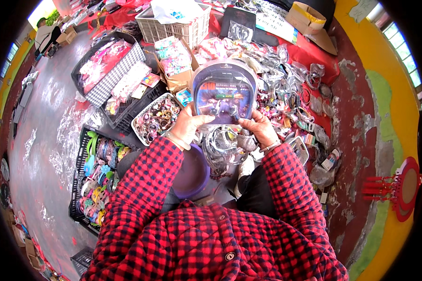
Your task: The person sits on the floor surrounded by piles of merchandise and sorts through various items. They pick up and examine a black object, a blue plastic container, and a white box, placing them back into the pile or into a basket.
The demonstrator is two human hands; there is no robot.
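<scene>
Between my hands is a clear plastic blister package point(225, 93) with a rounded top and a dark purple printed card inside, likely holding a headset. My left hand point(186, 125) grips its lower left corner, thumb across the front. On the lower right corner, my right hand point(260, 129) pinches the edge with its thumb in front. Fingers of both hands are partly hidden behind the package. Just below it, a bundle of clear-wrapped hoop-shaped items point(222, 149) lies close to my knees. A purple basin point(192, 174) stands under my left forearm.
Left are a white basket of hair ties point(151, 121), a black crate of colourful bands point(83, 187) and a houndstooth box point(118, 75). Bagged goods point(286, 89) pile up on red cloth at right, beside a peeling wall point(356, 140). A beige crate point(147, 29) stands ahead; a person point(46, 35) sits far left.
</scene>
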